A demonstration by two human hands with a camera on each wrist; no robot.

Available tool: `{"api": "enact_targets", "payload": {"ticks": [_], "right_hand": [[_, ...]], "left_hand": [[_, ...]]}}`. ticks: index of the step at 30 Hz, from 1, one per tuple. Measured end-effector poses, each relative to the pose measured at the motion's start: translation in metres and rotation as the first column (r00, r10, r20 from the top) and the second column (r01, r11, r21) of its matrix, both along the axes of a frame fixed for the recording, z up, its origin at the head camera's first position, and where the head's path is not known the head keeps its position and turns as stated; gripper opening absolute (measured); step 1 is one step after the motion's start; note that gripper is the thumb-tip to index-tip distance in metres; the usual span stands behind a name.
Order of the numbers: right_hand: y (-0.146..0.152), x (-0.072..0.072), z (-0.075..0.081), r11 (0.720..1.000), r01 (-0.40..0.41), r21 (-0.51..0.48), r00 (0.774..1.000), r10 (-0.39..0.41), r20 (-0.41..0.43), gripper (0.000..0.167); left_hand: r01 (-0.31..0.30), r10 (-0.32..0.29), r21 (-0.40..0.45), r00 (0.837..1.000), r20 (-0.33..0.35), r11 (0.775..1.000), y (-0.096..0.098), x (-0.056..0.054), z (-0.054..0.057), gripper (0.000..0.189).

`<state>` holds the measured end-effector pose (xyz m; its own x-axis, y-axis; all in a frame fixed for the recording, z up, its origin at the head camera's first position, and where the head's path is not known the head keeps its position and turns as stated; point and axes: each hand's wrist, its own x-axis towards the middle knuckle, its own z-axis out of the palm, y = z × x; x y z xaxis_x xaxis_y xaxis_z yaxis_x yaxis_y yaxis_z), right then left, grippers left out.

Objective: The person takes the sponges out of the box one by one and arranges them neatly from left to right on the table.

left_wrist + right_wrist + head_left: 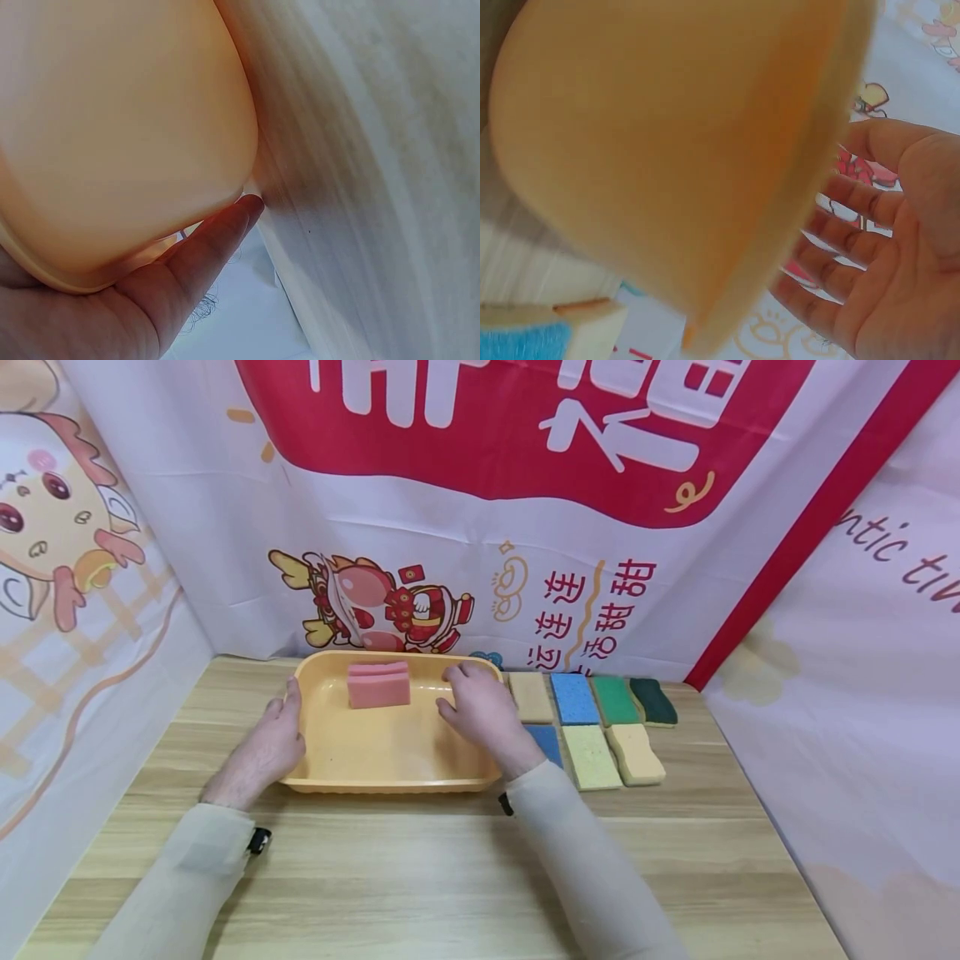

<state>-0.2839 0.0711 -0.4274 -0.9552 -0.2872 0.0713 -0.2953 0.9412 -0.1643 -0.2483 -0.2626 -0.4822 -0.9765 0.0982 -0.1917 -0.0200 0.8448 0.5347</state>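
A yellow plastic tub (pixel 375 752) sits on the table toward the back, with a pink sponge (pixel 378 687) standing inside near its back wall. My left hand (pixel 273 735) holds the tub's left side; in the left wrist view its fingers (pixel 202 255) lie along the outer wall, while the thumb is mostly hidden behind the rim. Over the tub's right end is my right hand (pixel 483 706), its fingers spread and slightly bent. Nothing shows between those fingers in the right wrist view, where the right hand (pixel 900 240) appears beyond the rim.
Right of the tub lie several sponges in two rows: beige (pixel 531 697), blue (pixel 575 699), green (pixel 617 700) and dark green (pixel 654 702) behind; dark blue (pixel 546 742), pale yellow (pixel 592 757) and a wavy cream one (pixel 637 753) in front. Printed cloth (pixel 480 527) hangs behind the table.
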Motion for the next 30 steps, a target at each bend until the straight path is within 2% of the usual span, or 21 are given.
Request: {"api": "enact_targets", "payload": {"ticks": [9,19,26,30], "right_hand": [[-0.029,-0.004,-0.009,0.995,-0.083,0.058,0.996,0.082,0.023,0.064],[-0.058,-0.006,-0.018,0.981,-0.185,0.061,0.982,0.183,0.047,0.073],[-0.072,-0.006,-0.023,0.981,-0.185,0.066,0.978,0.177,0.113,0.078],[-0.076,-0.008,-0.023,0.976,-0.198,0.093,0.975,0.187,0.121,0.079]], "left_hand": [[0.004,-0.004,-0.005,1.000,-0.005,1.000,0.000,0.001,0.000,0.098],[0.003,-0.003,-0.007,1.000,-0.014,1.000,0.000,0.002,0.000,0.099],[0.001,-0.002,-0.009,1.000,-0.014,1.000,0.000,0.002,0.001,0.098],[0.000,0.000,-0.007,1.000,-0.011,1.000,0.000,0.001,0.001,0.098]]}}
